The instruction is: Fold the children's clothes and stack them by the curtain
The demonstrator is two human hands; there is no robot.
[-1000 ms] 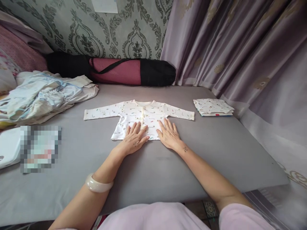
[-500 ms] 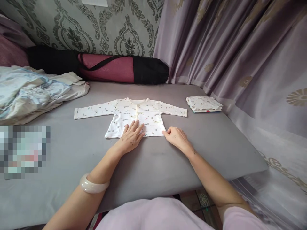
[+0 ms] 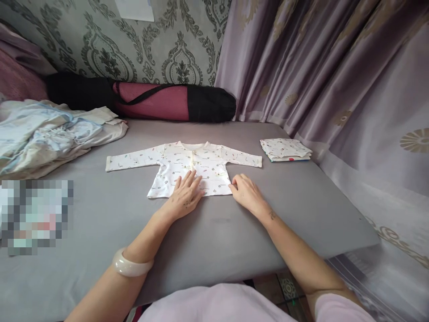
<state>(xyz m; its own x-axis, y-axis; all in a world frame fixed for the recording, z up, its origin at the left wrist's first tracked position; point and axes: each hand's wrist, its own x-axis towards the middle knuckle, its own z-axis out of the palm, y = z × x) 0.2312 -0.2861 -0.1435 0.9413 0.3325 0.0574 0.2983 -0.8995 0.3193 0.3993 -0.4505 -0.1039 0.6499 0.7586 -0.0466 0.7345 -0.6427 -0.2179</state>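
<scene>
A small white long-sleeved baby shirt (image 3: 209,172) with a tiny print lies flat and face up, its sleeves spread to both sides. My left hand (image 3: 185,195) rests on its lower front, fingers spread over the cloth. At the shirt's lower right corner is my right hand (image 3: 247,193), its fingers curled and thumb and fingertips closed on the side edge. A folded piece of printed white cloth (image 3: 284,150) lies farther back on the right.
The grey-covered surface (image 3: 221,237) carries everything. On the left is a heap of pale crumpled clothes (image 3: 56,134), with a blurred-out item (image 3: 36,214) nearer me. A pink and black long bag (image 3: 157,103) lies along the patterned wall. Purple curtains (image 3: 301,67) hang at right.
The view has tilted slightly, so the scene sits a little lower. My left hand stays flat on the shirt. My right hand has shifted slightly up along the shirt's side edge.
</scene>
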